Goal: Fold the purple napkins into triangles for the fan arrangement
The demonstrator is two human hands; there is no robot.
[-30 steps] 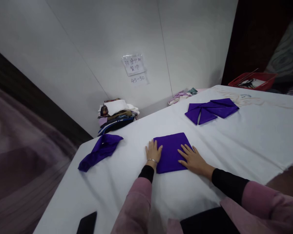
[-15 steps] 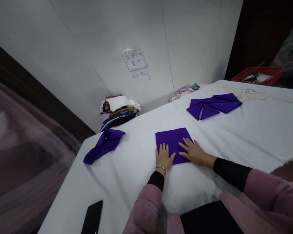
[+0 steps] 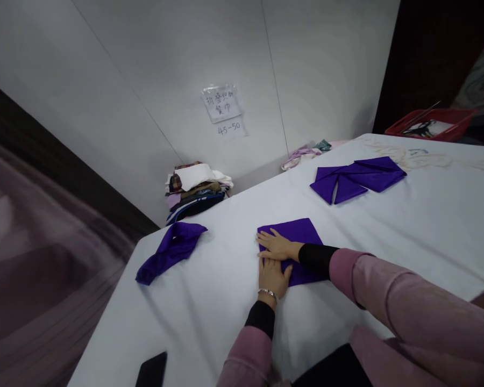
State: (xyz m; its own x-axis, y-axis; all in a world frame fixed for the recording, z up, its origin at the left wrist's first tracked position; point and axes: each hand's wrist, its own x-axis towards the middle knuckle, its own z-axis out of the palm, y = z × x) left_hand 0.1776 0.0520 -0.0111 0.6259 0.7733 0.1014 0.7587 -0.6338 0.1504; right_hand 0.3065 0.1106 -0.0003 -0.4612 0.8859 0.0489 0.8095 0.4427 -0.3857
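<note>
A purple napkin [image 3: 298, 231], folded to a flat square, lies on the white-covered table [image 3: 226, 301] in front of me. My left hand [image 3: 273, 277] rests flat on its near left corner, fingers pointing away from me. Across the napkin reaches my right hand [image 3: 277, 246], palm down with fingers spread, close to the left edge and just beyond my left fingertips. Part of the napkin is hidden under both hands and the right sleeve.
Folded purple napkins [image 3: 357, 177] lie at the back right, and a crumpled purple cloth [image 3: 171, 250] at the left. A black phone [image 3: 152, 371] is near the front. Behind the table are a stack of clothes [image 3: 197, 188] and a red basket [image 3: 431, 124].
My right hand has swept left across the napkin, from its right edge to its left side. The left hand stays at the near left corner.
</note>
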